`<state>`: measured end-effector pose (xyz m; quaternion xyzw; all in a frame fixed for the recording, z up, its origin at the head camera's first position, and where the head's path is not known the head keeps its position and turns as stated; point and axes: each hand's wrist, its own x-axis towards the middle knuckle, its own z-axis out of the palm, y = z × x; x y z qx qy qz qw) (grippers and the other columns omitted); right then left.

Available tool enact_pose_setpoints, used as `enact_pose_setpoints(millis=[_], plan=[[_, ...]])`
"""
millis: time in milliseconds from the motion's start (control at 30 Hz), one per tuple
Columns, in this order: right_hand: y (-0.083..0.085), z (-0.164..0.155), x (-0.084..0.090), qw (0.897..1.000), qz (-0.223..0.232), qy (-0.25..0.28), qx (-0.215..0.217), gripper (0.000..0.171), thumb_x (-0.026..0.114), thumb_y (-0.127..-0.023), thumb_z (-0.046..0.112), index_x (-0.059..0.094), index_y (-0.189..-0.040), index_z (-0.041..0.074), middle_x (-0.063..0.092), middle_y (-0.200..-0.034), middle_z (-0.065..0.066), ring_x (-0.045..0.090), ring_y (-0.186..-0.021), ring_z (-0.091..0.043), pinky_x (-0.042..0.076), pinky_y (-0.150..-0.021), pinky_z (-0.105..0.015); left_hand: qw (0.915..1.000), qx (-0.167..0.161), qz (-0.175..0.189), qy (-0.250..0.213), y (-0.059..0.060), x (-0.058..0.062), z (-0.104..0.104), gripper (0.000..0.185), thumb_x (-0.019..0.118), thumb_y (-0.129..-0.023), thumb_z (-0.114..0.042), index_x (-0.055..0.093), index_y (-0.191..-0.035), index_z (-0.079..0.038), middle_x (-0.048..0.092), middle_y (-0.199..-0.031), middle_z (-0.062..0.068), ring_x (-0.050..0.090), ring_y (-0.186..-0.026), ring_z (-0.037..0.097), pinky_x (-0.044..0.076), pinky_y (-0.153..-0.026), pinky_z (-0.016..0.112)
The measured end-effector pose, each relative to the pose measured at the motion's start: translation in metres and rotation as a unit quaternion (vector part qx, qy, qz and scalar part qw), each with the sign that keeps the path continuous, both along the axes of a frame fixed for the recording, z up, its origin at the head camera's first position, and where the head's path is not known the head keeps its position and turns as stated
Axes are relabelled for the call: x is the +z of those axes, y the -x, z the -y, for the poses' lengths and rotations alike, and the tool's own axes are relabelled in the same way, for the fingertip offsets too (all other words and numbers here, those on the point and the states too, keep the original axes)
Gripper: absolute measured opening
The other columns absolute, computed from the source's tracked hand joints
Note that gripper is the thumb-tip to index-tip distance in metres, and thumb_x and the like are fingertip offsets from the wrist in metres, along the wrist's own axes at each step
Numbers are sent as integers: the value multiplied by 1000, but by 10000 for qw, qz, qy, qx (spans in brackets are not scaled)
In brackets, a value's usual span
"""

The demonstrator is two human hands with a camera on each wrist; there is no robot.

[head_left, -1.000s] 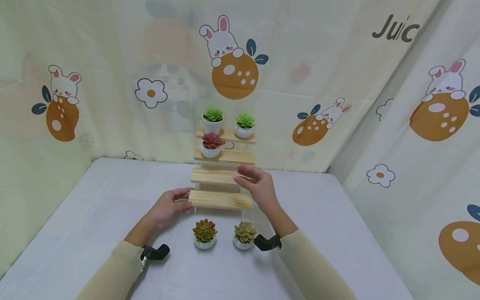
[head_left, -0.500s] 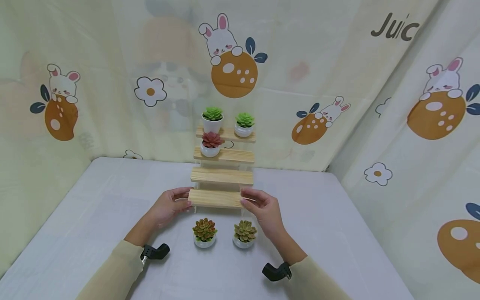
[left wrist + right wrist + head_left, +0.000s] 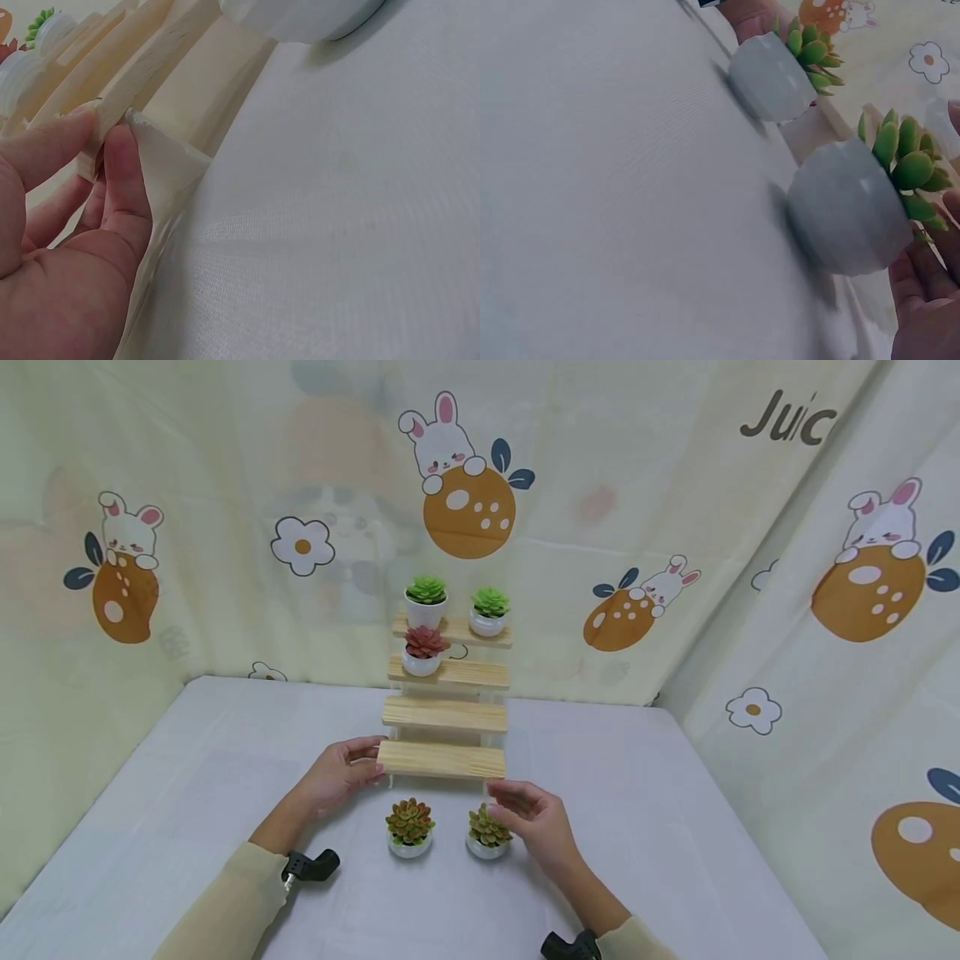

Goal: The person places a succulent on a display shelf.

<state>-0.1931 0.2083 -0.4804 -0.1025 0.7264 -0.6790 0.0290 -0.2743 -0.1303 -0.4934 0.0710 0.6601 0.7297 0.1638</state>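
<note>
Pinching bottom shelf, left fingers; right fingers relaxed.

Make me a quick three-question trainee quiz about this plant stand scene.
1. True or false: the left hand grips the bottom shelf.
2. How many pots stand on the table? A) one B) two C) four
3. Which pot is the right hand over?

Key: 1. True. 2. B, the left pot and right pot. 3. The right pot; whether it touches is unclear.

Two pots on table before shelf.
</note>
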Motion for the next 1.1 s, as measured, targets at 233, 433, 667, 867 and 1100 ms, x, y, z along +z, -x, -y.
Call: enact_pose_setpoints(millis=[233,433,667,867,1100], plan=[[-9,-5,-10,9980,84,-331,531,60,84,-83,6,59,-136,-5,61,-139,-27,65,-118,-4,53,-99,-15,9999,-66,-66,78,0,-4,1,60,62,-97,5,39,-153,8,56,-133,22,66,-102,11,61,-89,23],[-14,-6,-12,9963,6,-608,602,71,87,-79,7,54,-141,-5,58,-143,-25,62,-121,-3,50,-103,-13,9999,-52,-98,0,0,-3,2,60,62,-97,5,39,-152,8,55,-136,23,66,-103,11,61,-90,24],[-18,-8,-12,9952,341,-652,640,79,89,-77,9,51,-145,-1,55,-148,-20,60,-124,-1,46,-107,-13,10000,-48,-39,37,0,-2,1,61,63,-97,4,39,-152,7,57,-133,20,66,-103,11,61,-90,25],[-18,-7,-14,9955,326,-590,661,73,90,-75,7,56,-139,-3,60,-140,-24,64,-119,-4,51,-104,-16,10000,-28,11,17,0,-2,1,60,63,-96,5,40,-152,7,57,-133,19,67,-103,12,61,-91,25],[-17,-6,-15,9949,276,-697,676,70,89,-76,4,56,-136,-9,60,-137,-28,65,-118,-6,52,-102,-17,10000,-6,73,-27,1,-1,1,60,63,-96,6,40,-152,7,57,-131,18,66,-103,13,61,-91,26]])
